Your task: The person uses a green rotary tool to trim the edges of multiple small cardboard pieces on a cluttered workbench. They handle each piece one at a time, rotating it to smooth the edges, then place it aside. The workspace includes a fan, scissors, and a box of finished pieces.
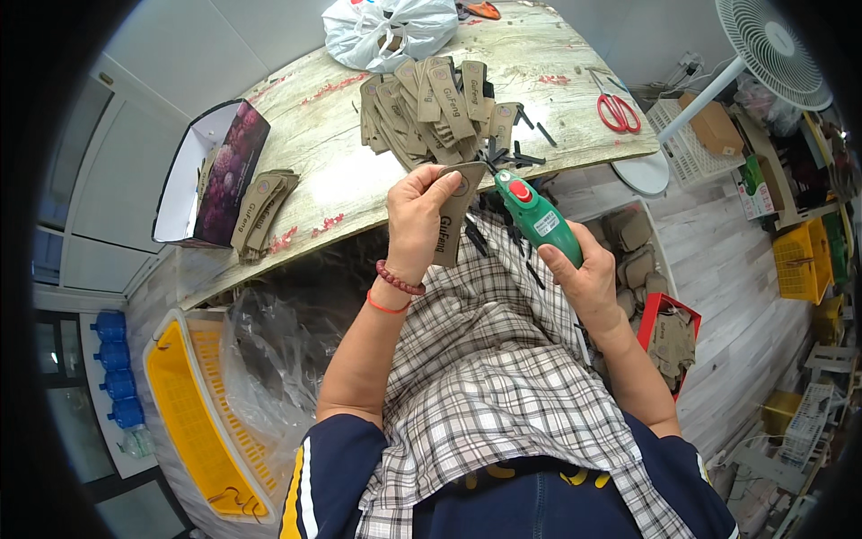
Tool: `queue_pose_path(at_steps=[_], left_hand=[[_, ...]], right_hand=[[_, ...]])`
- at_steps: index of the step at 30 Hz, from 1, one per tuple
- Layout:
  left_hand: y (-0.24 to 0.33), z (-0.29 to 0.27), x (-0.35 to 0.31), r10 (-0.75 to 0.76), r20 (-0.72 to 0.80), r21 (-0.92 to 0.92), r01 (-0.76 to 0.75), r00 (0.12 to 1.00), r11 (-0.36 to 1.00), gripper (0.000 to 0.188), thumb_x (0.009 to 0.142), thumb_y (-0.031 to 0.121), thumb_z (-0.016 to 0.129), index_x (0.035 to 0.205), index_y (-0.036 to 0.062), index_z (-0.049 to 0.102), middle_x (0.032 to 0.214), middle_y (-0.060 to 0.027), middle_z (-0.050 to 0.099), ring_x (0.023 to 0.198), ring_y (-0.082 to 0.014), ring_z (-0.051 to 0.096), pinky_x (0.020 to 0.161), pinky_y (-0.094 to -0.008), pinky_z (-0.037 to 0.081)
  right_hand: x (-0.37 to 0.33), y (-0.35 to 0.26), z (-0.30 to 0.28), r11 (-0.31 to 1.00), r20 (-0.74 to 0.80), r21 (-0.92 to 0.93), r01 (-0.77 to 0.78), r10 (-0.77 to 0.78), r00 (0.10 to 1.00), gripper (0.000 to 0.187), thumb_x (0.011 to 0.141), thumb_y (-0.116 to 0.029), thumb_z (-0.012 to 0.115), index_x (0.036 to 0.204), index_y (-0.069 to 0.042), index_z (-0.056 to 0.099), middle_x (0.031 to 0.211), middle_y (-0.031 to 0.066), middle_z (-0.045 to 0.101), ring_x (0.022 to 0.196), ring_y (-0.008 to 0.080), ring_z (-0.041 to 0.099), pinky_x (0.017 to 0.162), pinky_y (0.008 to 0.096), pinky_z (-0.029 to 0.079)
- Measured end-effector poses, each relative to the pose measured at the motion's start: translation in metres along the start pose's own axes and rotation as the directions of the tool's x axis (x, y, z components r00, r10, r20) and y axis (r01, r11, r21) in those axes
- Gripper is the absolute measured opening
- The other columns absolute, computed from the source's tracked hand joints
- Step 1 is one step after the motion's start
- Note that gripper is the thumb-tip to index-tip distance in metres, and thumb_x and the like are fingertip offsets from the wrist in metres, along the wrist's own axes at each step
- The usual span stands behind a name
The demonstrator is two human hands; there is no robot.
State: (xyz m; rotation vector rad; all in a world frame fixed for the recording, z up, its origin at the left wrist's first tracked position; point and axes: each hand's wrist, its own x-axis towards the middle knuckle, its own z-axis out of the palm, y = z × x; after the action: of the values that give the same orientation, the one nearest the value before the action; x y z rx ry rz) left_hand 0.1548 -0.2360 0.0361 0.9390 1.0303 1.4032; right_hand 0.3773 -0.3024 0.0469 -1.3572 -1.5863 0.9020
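My left hand (418,216) pinches the upper end of a khaki fabric tab (452,225) with dark printed lettering. The tab hangs down over my lap at the table's near edge. In my right hand (584,274) is a green handheld power tool (544,223) with a red button on top. Its dark narrow tip points up and left, close to the tab's top edge; I cannot tell if the two touch. Just beyond my hands lies a heap of similar khaki tabs (440,103), with short black strips (516,157) scattered beside it.
Left on the table (332,166) stands an open box (238,171) holding tabs, with more tabs (263,211) beside it. Red scissors (618,112) lie right; a white plastic bag (386,40) sits at the back. A yellow basket (184,377), a red box (696,328) and a fan (777,49) surround me.
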Motion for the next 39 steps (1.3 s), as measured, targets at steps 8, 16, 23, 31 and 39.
queue_pose_path(at_steps=[8, 16, 23, 31, 39], left_hand=[[0.018, -0.015, 0.008, -0.003, 0.075, 0.268, -0.017, 0.997, 0.963, 0.011, 0.09, 0.009, 0.063, 0.092, -0.0008, 0.066, 0.08, -0.0008, 0.066, 0.068, -0.0046, 0.058, 0.06, -0.0188, 0.047], [0.027, -0.033, 0.02, 0.016, 0.178, 0.415, -0.09, 0.984, 0.905, 0.012, 0.088, 0.009, 0.064, 0.09, -0.0028, 0.067, 0.076, 0.0001, 0.065, 0.071, -0.0055, 0.057, 0.066, -0.0213, 0.047], [0.076, -0.119, 0.061, 0.091, 0.112, 0.863, -0.142, 0.99, 0.484, 0.015, 0.091, 0.016, 0.057, 0.089, 0.0032, 0.064, 0.079, -0.0097, 0.065, 0.075, -0.016, 0.06, 0.069, -0.0307, 0.045], [0.034, -0.244, 0.119, 0.28, 0.215, 0.902, -0.08, 0.936, -0.424, 0.013, 0.081, 0.01, 0.055, 0.093, 0.0119, 0.061, 0.101, -0.0097, 0.057, 0.104, -0.0286, 0.051, 0.089, -0.0438, 0.037], [0.008, -0.048, 0.174, 0.613, 0.342, 0.925, -0.371, 0.713, -0.084, 0.038, 0.076, 0.029, 0.072, 0.108, 0.0085, 0.066, 0.102, -0.0089, 0.055, 0.105, -0.0258, 0.047, 0.09, -0.0412, 0.033]], right_hand=[[0.004, -0.001, 0.0, 1.0, 0.046, -0.012, 0.01, -0.01, 0.999, 0.048, 0.085, -0.038, 0.072, 0.111, 0.001, 0.061, 0.08, 0.0091, 0.066, 0.07, 0.0136, 0.062, 0.064, 0.0284, 0.05], [0.01, 0.001, 0.008, 1.0, 0.09, -0.016, 0.0, 0.001, 0.996, 0.048, 0.085, -0.039, 0.072, 0.111, 0.0, 0.061, 0.079, 0.0098, 0.066, 0.069, 0.0146, 0.063, 0.063, 0.0288, 0.05], [0.01, 0.01, 0.014, 0.998, 0.048, -0.054, -0.021, 0.023, 0.999, 0.041, 0.084, -0.032, 0.073, 0.108, -0.001, 0.063, 0.073, 0.0084, 0.064, 0.064, 0.0129, 0.061, 0.059, 0.0282, 0.048], [0.008, 0.031, 0.009, 0.997, 0.01, -0.039, -0.067, 0.067, 0.998, 0.038, 0.085, -0.03, 0.071, 0.106, 0.001, 0.062, 0.068, 0.0063, 0.061, 0.059, 0.0109, 0.057, 0.054, 0.0281, 0.046], [0.01, 0.025, 0.0, 0.99, -0.04, 0.032, -0.138, 0.139, 0.989, 0.039, 0.087, -0.034, 0.07, 0.104, 0.001, 0.062, 0.066, 0.0029, 0.059, 0.054, 0.0076, 0.053, 0.05, 0.0253, 0.043]])
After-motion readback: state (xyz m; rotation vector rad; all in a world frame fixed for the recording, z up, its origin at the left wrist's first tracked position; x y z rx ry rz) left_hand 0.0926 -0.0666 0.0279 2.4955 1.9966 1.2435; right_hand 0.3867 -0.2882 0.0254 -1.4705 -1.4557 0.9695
